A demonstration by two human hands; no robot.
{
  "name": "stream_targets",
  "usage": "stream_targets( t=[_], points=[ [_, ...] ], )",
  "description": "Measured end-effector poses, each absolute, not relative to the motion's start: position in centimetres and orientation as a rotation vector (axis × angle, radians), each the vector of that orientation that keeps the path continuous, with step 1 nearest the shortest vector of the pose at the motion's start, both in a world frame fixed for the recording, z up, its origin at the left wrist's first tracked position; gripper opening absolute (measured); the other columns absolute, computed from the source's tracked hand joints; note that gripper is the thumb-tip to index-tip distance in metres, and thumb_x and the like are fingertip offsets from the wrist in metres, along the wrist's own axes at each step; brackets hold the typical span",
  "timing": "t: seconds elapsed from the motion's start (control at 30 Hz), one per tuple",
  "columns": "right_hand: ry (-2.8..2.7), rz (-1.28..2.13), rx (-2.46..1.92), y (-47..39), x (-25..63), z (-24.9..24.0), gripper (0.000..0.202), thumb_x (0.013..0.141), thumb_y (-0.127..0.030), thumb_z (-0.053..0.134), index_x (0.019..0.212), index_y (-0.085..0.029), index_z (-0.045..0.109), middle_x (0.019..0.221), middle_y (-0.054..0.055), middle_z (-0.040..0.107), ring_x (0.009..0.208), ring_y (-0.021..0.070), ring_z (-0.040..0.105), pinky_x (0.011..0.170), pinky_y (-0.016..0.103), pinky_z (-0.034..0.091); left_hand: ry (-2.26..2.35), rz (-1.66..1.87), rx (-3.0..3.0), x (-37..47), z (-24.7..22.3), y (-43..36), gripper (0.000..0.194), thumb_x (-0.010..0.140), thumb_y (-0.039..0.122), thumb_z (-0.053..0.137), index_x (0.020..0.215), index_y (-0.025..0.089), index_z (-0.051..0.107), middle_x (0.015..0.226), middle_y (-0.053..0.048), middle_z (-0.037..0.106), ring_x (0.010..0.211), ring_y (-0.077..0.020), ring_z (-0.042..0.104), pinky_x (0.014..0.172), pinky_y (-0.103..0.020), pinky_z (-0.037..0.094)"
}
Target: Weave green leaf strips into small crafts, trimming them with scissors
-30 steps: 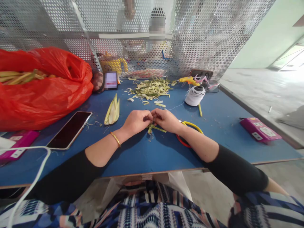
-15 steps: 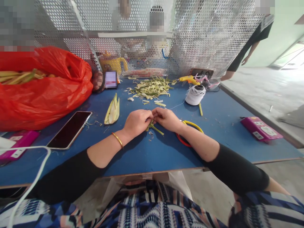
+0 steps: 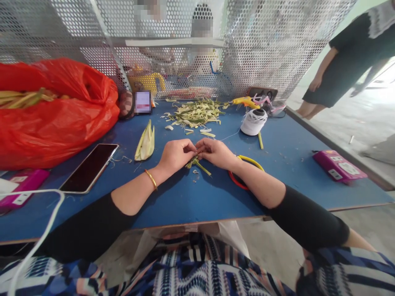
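Observation:
My left hand [image 3: 178, 155] and my right hand [image 3: 216, 153] meet over the middle of the blue table, fingertips pinched close together. Between and under them is a small piece of green husk [image 3: 194, 161], its stalk [image 3: 204, 169] sticking out toward the lower right. Most of what the fingertips grip is covered by the fingers. White thread runs from the thread spool [image 3: 253, 122] toward my right hand. Scissors with red and yellow handles [image 3: 250, 159] lie partly under my right wrist. Left of my left hand rests a pale green husk bundle [image 3: 145, 142].
A pile of husk scraps [image 3: 197, 113] lies at the back, near a yellow glue gun [image 3: 243, 101]. At left are a red plastic bag [image 3: 77, 119] of husks and a phone [image 3: 90, 167]. A purple box [image 3: 339, 165] sits right. Perforated metal [image 3: 262, 53] stands behind; a person [image 3: 342, 61] is beyond the table.
My left hand has shifted slightly left, its fingertips a little apart from the right ones. The person at the right is now more fully in view.

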State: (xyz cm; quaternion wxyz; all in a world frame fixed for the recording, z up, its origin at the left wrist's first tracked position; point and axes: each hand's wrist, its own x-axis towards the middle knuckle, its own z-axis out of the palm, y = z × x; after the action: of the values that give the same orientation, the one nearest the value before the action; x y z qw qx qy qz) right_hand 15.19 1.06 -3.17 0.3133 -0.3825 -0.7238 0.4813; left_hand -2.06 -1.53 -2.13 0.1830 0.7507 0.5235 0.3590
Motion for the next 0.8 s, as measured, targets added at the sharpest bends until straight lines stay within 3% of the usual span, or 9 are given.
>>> stream_targets(
  t=[0.33, 0.6, 0.8],
  points=[
    [-1.847, 1.27, -1.063, 1.14, 15.11, -3.07, 0.03, 0.064, 0.007, 0.05, 0.079, -0.017, 0.059, 0.071, -0.003, 0.071, 0.062, 0.0107, 0.066, 0.065, 0.023, 0.052, 1.31, 0.916, 2.806, -2.31, -2.86, -1.34, 0.015, 0.082, 0.014, 0.054, 0.072, 0.019, 0.066, 0.073, -0.004, 0.069, 0.071, -0.017, 0.062, 0.065, -0.027, 0.043],
    [-1.826, 1.322, -1.045, 1.07, 14.96, -3.06, 0.024, 0.064, 0.001, 0.061, 0.077, -0.018, 0.063, 0.07, -0.004, 0.071, 0.067, 0.011, 0.067, 0.068, 0.023, 0.052, 1.466, 1.033, 2.576, -1.9, -2.93, -1.49, 0.011, 0.076, 0.014, 0.061, 0.068, 0.02, 0.062, 0.071, -0.002, 0.068, 0.07, -0.0161, 0.06, 0.065, -0.026, 0.043],
    [-1.98, 0.97, -1.151, 1.21, 15.24, -2.99, 0.008, 0.065, -0.012, 0.071, 0.071, -0.016, 0.071, 0.066, -0.004, 0.066, 0.06, 0.0093, 0.059, 0.058, 0.02, 0.043, 1.498, 1.103, 2.443, -1.59, -2.98, -1.75, 0.012, 0.075, 0.013, 0.061, 0.066, 0.02, 0.059, 0.07, -0.002, 0.068, 0.066, -0.0151, 0.059, 0.065, -0.027, 0.043]
  ],
)
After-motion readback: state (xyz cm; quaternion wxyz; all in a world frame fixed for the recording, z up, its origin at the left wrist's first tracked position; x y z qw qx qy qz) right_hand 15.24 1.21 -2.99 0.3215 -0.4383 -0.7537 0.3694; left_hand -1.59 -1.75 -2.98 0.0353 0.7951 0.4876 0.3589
